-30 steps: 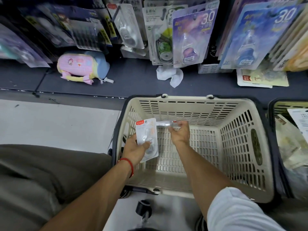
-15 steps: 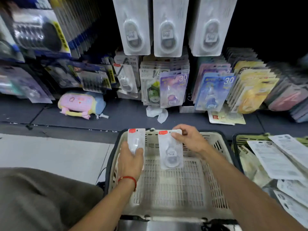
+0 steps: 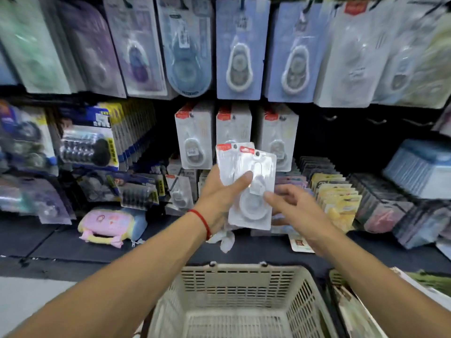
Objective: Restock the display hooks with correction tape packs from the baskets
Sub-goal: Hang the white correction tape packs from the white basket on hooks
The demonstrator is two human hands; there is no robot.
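The left hand (image 3: 220, 189) holds two correction tape packs (image 3: 246, 181) up in front of the display, its thumb pressed across their fronts and its fingers behind them, so this grip is closed on the packs. The two packs overlap like a fan: the back one leans a little to the left, the front one hangs lower and to the right, and both show red labels at their top corners. A red string bracelet (image 3: 201, 219) circles the left wrist.

The right hand (image 3: 292, 206) reaches in from the right with its fingers straight and loosely spread. Its fingertips (image 3: 268, 197) are at the right edge of the front pack, and this grip is released, clasping nothing.

Right behind the held packs, three rows of similar white packs (image 3: 235, 129) hang on the display hooks, with bare hooks (image 3: 377, 121) to their right. A row of larger blue and grey packs (image 3: 240, 52) hangs above them.

Below the hands stands a cream plastic basket (image 3: 244, 284), and the rim of a second basket (image 3: 338, 279) with papers in it shows at the right. A pink and yellow pencil case (image 3: 108, 223) lies on the dark shelf (image 3: 61, 242) at the left.
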